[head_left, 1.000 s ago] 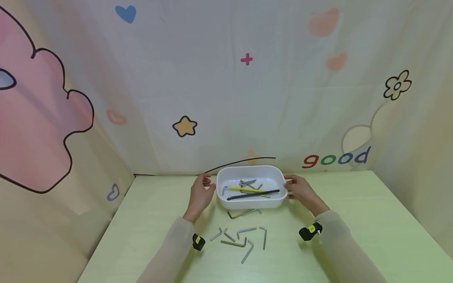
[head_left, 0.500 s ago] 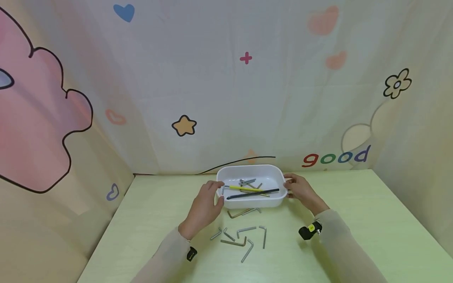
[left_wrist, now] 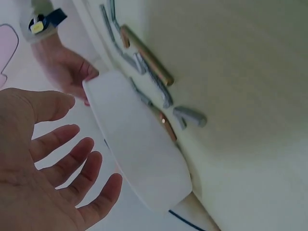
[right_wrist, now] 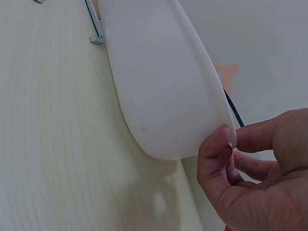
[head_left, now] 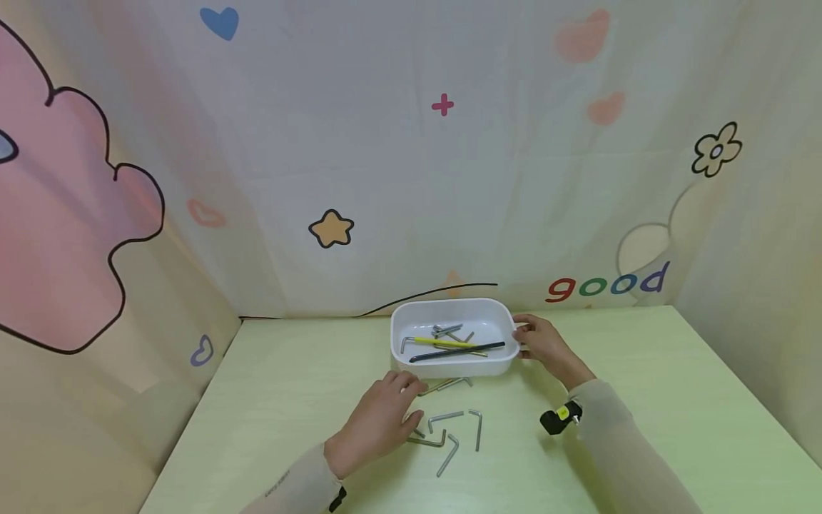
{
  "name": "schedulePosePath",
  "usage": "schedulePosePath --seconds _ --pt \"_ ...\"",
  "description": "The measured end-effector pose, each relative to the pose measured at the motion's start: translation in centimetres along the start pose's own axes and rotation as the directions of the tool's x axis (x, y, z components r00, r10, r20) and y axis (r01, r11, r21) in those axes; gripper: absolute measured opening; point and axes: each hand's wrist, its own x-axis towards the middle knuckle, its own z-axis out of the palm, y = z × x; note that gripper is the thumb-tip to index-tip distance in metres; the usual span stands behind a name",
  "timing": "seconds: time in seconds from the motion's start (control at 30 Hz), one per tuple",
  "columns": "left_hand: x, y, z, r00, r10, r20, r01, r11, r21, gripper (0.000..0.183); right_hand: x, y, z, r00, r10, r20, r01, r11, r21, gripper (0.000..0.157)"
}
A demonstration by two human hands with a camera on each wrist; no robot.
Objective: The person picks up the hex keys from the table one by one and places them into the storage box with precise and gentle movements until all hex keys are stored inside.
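Note:
A white plastic tray (head_left: 457, 368) sits toward the back of the table with several hex keys in it, among them a yellow-sleeved hex key (head_left: 443, 343) and a long black rod (head_left: 457, 353). My right hand (head_left: 544, 346) pinches the tray's right rim between thumb and fingers, plain in the right wrist view. My left hand (head_left: 379, 417) hovers in front of the tray, fingers spread and holding nothing, as the left wrist view shows. It partly hides the loose hex keys beneath it, including a brass hex key (head_left: 429, 443).
More L-shaped hex keys lie loose before the tray: a silver hex key (head_left: 479, 431) to the right and another silver hex key (head_left: 448, 457) nearer me. A printed curtain (head_left: 411, 178) hangs behind the back edge of the pale table (head_left: 616, 378).
My left hand has come away from the tray's left side, moving down and toward me over the loose hex keys. The right hand keeps its grip, and the tray stays in place.

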Motion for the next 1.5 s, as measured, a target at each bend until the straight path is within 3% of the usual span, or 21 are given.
schedulePosePath --seconds 0.43,0.73,1.07,1.27,1.5 --pt "-2.2 0.4 2.5 0.988 0.100 0.117 -0.107 0.992 0.060 0.020 0.0 -0.1 0.0 1.000 0.013 0.001 -0.013 1.000 0.014 0.046" --pt "-2.5 0.6 3.2 0.979 0.133 0.154 -0.146 0.986 0.076 0.016 0.0 -0.1 0.0 1.000 0.014 -0.005 -0.014 1.000 0.017 0.046" --pt "-2.7 0.5 3.6 0.971 0.204 0.124 -0.215 0.973 0.083 0.009 0.1 0.0 0.0 1.000 0.011 0.000 -0.011 1.000 0.012 0.047" --pt "-2.7 0.7 3.6 0.964 0.220 0.148 -0.238 0.964 0.118 0.002 0.3 0.1 0.0 1.000 0.006 0.004 -0.006 1.000 0.007 0.046" --pt "-2.6 1.0 3.6 0.948 0.256 0.187 -0.299 0.916 0.266 0.009 0.4 0.2 0.0 1.000 0.014 0.007 -0.014 1.000 0.003 0.046"
